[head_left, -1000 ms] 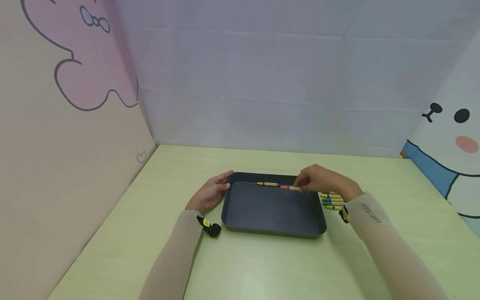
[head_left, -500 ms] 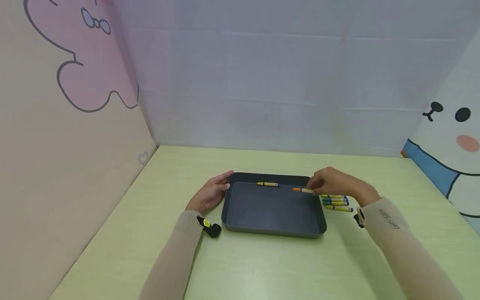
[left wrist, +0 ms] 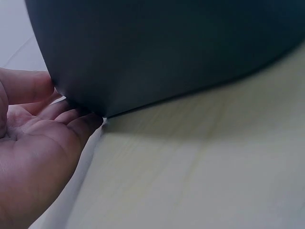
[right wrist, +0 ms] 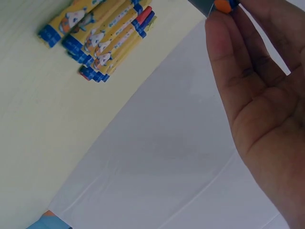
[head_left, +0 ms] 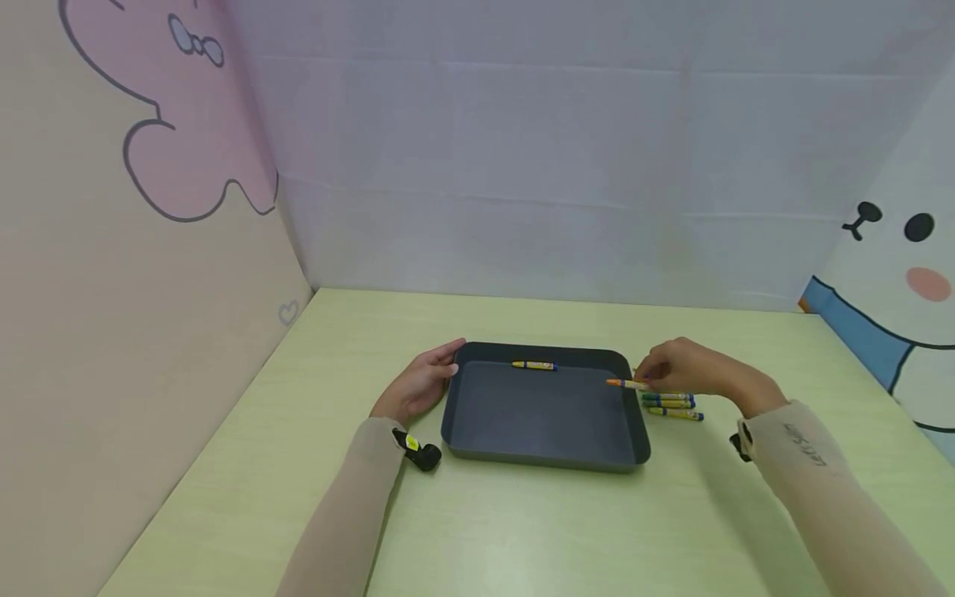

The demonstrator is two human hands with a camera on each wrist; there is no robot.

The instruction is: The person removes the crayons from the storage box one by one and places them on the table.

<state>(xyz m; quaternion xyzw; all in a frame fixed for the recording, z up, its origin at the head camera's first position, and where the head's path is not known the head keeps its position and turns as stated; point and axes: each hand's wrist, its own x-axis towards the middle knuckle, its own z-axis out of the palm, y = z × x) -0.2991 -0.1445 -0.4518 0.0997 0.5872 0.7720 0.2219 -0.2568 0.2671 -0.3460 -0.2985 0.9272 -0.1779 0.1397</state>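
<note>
My left hand (head_left: 419,385) holds the left side of a dark grey baking tray (head_left: 545,423), its thumb at the rim; in the left wrist view, fingertips (left wrist: 88,125) touch the tray's lower edge. Between thumb and fingers, my right hand (head_left: 694,369) pinches an orange crayon (head_left: 625,384) above the tray's right rim, tip pointing left. Only the coloured end of that orange crayon (right wrist: 224,5) shows in the right wrist view. Near the back wall inside the tray lies one yellow-wrapped crayon (head_left: 534,365).
Several yellow-wrapped crayons (head_left: 671,403) lie side by side on the pale table (head_left: 522,531), just right of the tray. The right wrist view shows their blue ends and a red tip among these crayons (right wrist: 105,36). A white sheet (head_left: 477,182) hangs behind the table.
My right hand has moved right, carrying the orange crayon from beside the other crayon at the tray's back to over the right rim. The left hand and tray stay put.
</note>
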